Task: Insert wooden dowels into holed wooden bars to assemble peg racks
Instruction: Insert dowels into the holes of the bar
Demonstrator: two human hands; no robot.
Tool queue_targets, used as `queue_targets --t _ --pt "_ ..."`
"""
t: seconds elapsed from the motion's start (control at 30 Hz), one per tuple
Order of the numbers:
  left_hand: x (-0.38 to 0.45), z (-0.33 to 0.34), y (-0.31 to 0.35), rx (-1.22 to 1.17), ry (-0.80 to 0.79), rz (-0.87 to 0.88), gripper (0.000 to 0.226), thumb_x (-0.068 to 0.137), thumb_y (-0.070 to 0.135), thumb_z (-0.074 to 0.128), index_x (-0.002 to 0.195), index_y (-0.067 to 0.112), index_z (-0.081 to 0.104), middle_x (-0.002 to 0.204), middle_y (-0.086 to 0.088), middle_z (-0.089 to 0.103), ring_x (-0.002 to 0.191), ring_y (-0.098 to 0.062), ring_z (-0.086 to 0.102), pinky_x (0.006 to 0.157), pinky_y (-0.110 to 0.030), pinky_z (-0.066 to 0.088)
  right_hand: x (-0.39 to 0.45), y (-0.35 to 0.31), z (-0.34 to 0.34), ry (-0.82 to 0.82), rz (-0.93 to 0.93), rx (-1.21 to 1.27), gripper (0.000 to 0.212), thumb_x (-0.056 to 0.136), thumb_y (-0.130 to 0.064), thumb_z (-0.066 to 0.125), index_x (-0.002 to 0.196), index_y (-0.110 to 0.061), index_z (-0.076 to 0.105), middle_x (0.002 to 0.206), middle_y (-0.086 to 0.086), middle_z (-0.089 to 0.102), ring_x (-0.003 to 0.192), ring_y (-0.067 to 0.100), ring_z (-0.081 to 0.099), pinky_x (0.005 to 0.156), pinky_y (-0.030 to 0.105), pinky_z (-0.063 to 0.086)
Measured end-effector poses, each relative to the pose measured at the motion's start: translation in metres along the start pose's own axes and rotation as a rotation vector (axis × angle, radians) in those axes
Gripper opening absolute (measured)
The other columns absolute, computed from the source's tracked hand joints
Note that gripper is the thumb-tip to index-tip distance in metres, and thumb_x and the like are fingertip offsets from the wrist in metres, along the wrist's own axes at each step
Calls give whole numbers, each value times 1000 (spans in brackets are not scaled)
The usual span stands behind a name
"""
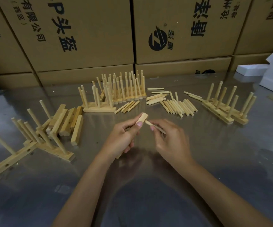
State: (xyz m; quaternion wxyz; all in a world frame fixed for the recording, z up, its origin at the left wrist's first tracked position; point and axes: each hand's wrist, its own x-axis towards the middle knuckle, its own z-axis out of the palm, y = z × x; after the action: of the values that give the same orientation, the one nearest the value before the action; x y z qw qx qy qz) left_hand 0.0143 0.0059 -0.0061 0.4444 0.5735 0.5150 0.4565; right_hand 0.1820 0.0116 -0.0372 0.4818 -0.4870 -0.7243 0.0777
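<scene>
Your left hand [122, 136] is gripping the bar [142, 119] above the surface [149, 185] at centre; your right hand [170, 140] is pinching a dowel [148, 123], entering from 4 o'clock. Tilting it risks jamming or missing the hole.

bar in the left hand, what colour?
Pale, light yellowish wood; the bar held by the left hand shows best in the head view.

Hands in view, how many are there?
2. The left hand is at centre, gripping a wooden bar; the right hand is just beside it, pinching a dowel at the bar.
</scene>
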Motion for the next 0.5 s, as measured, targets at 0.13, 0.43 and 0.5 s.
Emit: queue_targets --t 0.13,0.43,0.5 --pt "4 4 -3 73 0 14 29 100 34 56 121 54 58 87 -4 61 53 -9 49 41 -24 36 1 -1 -3 0 -57 -79 18 95 -19 59 111 -25 66 98 -14 64 78 9 61 62 33 50" --pt "6 10 -11 43 -71 39 29 101 32 56 123 52 58 79 0 59 53 -13 46 39 -23 32 3 4 -3 -34 24 -59 9 92 -13 58 95 -21 62 72 -11 63 61 11 56 53 28 37" --pt "6 9 -11 33 -89 35 29 102 31 55 122 51 60 77 0 58 53 -12 46 39 -23 32 3 5 -1 -33 89 47 10 92 -12 59 91 -21 63 66 -11 60 59 11 55 50 30 39"
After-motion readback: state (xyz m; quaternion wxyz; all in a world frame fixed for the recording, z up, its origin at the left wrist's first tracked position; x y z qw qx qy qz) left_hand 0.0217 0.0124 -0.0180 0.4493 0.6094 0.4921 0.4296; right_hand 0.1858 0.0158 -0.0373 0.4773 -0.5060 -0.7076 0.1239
